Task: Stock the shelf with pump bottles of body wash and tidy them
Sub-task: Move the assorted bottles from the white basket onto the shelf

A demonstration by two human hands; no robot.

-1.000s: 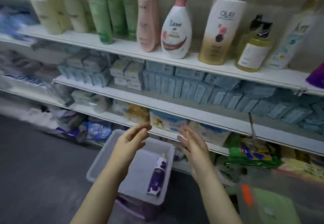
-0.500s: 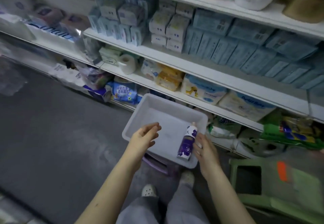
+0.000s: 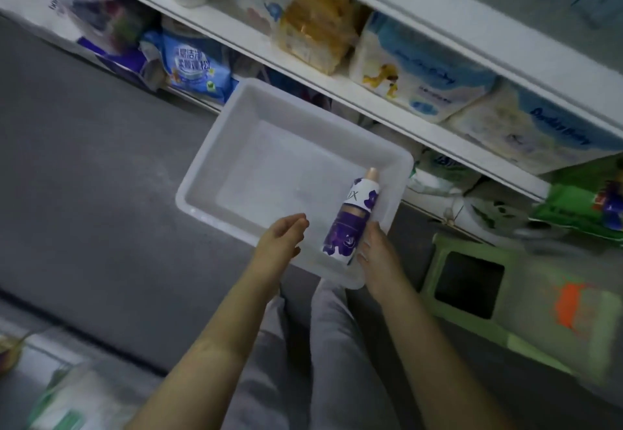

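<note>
Low in the white tub [image 3: 215,156], our right hand [image 3: 376,257] touched the purple bottle [image 3: 347,224], its hold unclear; our left hand [image 3: 279,244] hovered beside, fingers relaxed.

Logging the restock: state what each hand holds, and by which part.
Left hand holds nothing. Right hand: fingers touch the purple bottle low on its body, in the bin; grip cannot be confirmed.

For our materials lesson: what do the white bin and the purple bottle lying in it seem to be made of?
White bin: probably plastic, translucent, matte, with a moulded rim and rounded corners. Bottle: likely plastic under a smooth printed wrap, though blur leaves this open.
</note>
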